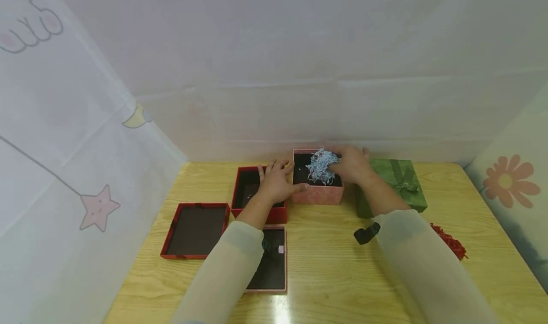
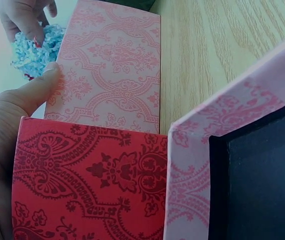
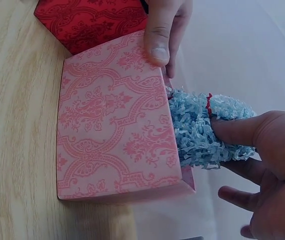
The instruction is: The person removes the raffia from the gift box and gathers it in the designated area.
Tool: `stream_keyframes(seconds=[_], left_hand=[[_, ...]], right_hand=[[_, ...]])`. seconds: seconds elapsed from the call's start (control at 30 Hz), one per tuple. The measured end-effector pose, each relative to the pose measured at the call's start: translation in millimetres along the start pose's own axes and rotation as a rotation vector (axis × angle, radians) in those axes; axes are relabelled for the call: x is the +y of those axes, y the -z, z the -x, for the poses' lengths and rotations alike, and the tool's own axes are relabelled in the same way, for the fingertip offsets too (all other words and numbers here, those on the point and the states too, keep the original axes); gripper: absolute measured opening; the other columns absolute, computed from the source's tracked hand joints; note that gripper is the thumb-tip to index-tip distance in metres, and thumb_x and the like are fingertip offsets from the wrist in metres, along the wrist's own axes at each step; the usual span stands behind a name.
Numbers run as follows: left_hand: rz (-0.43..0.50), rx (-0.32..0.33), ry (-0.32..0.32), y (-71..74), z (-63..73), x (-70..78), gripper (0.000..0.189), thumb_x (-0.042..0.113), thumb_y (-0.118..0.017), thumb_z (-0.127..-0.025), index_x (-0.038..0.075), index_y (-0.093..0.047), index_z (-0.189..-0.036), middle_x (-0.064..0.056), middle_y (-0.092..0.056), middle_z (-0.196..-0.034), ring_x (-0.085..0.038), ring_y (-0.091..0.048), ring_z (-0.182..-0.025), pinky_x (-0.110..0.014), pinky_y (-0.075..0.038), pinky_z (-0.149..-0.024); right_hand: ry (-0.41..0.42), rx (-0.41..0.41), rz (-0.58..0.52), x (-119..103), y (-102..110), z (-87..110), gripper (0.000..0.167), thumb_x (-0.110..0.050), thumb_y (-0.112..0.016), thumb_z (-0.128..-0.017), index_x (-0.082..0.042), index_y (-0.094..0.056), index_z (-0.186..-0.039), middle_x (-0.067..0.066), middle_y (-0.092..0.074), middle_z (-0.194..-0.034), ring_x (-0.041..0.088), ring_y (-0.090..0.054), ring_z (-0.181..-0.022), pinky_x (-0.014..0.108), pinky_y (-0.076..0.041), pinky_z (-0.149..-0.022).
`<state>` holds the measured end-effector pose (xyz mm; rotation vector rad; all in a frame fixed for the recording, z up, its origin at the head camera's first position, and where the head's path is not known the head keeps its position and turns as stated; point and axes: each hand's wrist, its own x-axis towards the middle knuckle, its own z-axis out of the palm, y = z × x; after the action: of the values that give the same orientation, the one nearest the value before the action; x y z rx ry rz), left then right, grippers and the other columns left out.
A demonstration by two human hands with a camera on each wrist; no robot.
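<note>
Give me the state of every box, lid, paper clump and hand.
Pink box: open
Red box: open
Green box: closed
Red lid: off, inside up
Pink lid: off, inside up
Blue paper: pinched at pink box's mouth
Red paper: bunched, partly hidden
Left hand: thumb on pink box
Right hand: pinching blue paper

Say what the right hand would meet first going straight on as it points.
Past the blue shredded paper it pinches, the right hand would probably meet the inside of the pink box; how far in it already reaches is hard to judge.
</note>
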<state>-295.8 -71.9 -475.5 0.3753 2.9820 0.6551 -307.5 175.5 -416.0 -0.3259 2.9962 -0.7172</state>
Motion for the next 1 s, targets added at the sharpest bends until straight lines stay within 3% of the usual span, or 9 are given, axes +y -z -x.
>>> stream_keyframes(seconds=[0.1, 0.23, 0.3, 0.43, 0.63, 0.77, 1.0], left_hand=[[-0.004, -0.001, -0.005, -0.8, -1.6, -1.0, 0.101, 0.077, -0.068, -0.083, 0.023, -0.038, -0.162, -0.003, -0.031, -0.168, -0.036, -0.013, -0.158, -0.067, 0.014, -0.119], [-0.009, 0.008, -0.010, -0.2, -2.1, -2.1, 0.100, 0.076, -0.068, -0.084, 0.023, -0.038, -0.162, -0.004, -0.032, -0.168, -0.037, -0.014, -0.157, -0.067, 0.013, -0.120], [-0.009, 0.011, -0.008, 0.3, -2.1, -2.5, 0.099, 0.075, -0.069, -0.084, 0.023, -0.038, -0.162, -0.005, -0.033, -0.168, -0.037, -0.014, -0.157, -0.067, 0.012, -0.120], [0.003, 0.004, 0.001, 1.0, -2.4, -2.2, 0.099, 0.074, -0.070, -0.084, 0.023, -0.038, -0.162, -0.005, -0.033, -0.167, -0.036, -0.013, -0.157, -0.067, 0.013, -0.120], [0.017, -0.002, 0.000, 1.0, -2.8, -3.6, 0.097, 0.072, -0.071, -0.085, 0.023, -0.039, -0.162, -0.005, -0.033, -0.168, -0.035, -0.012, -0.158, -0.066, 0.014, -0.119], [0.001, 0.002, -0.003, 1.1, -3.7, -4.8, 0.097, 0.074, -0.069, -0.085, 0.023, -0.039, -0.162, -0.005, -0.032, -0.168, -0.036, -0.013, -0.158, -0.067, 0.010, -0.120], [0.013, 0.010, -0.002, 2.4, -3.4, -6.0, 0.099, 0.075, -0.070, -0.084, 0.022, -0.039, -0.162, -0.005, -0.032, -0.168, -0.037, -0.012, -0.158, -0.067, 0.011, -0.120]], right_hand=[[0.026, 0.012, -0.019, 0, 2, 3.7, 0.063, -0.025, -0.074, -0.091, -0.017, -0.057, -0.151, 0.019, -0.061, -0.144, 0.042, -0.058, -0.126, 0.067, -0.028, -0.114], [0.045, 0.012, -0.096, 0, 3, 9.9, 0.063, -0.022, -0.076, -0.090, -0.015, -0.057, -0.150, 0.020, -0.062, -0.141, 0.034, -0.066, -0.094, 0.055, -0.053, -0.089], [0.056, 0.014, -0.127, 1, 3, 13.1, 0.064, -0.020, -0.076, -0.090, -0.015, -0.057, -0.151, 0.019, -0.062, -0.142, 0.030, -0.064, -0.082, 0.049, -0.054, -0.081], [0.089, 0.028, -0.140, 2, 3, 20.1, 0.064, -0.019, -0.076, -0.090, -0.014, -0.056, -0.151, 0.019, -0.064, -0.139, 0.026, -0.061, -0.081, 0.043, -0.051, -0.074], [0.096, 0.034, -0.184, -2, 6, 32.7, 0.062, -0.015, -0.076, -0.090, -0.013, -0.059, -0.149, 0.018, -0.069, -0.110, 0.021, -0.052, -0.064, 0.035, -0.045, -0.055], [0.102, 0.052, -0.197, -4, 7, 40.5, 0.060, -0.016, -0.076, -0.089, -0.012, -0.060, -0.147, 0.017, -0.069, -0.117, 0.023, -0.054, -0.070, 0.035, -0.046, -0.057], [0.107, 0.084, -0.222, -6, 10, 54.5, 0.057, -0.013, -0.076, -0.088, -0.011, -0.064, -0.143, 0.017, -0.066, -0.136, 0.028, -0.063, -0.102, 0.047, -0.053, -0.084]])
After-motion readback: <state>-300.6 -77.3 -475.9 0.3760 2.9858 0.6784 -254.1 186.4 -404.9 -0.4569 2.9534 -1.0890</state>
